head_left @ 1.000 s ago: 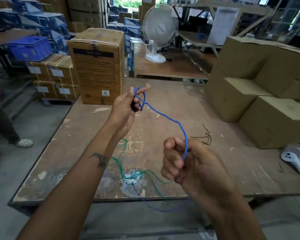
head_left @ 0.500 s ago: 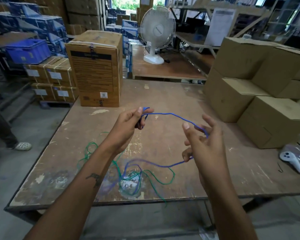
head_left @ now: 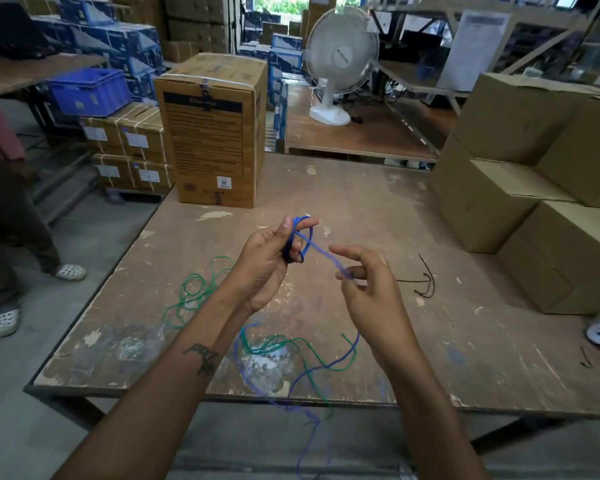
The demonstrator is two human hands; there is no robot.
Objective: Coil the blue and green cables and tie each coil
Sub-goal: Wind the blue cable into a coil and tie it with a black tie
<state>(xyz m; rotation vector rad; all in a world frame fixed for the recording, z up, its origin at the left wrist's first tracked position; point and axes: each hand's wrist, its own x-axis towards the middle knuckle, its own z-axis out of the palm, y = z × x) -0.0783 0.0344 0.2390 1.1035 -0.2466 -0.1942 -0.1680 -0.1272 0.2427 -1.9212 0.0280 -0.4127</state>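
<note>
Already the blue cable (head_left: 303,239), thin and bright, makes a few small loops around the left hand (head_left: 269,263), whose thumb and fingers grip them above the wooden table (head_left: 378,209). One strand runs to the right hand (head_left: 368,285), pinched at its fingertips; the slack trails off the near edge. Beside it, the green cable (head_left: 194,292) lies loose and tangled.

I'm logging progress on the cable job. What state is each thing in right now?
Blue cable: partly looped in the left hand, the rest trailing over the table edge.
Green cable: loose on the table, uncoiled.
Left hand: grips the blue loops.
Right hand: pinches the blue strand.
Black ties: lying unused on the table.
Fan: upright; running or not, cannot tell.
</note>
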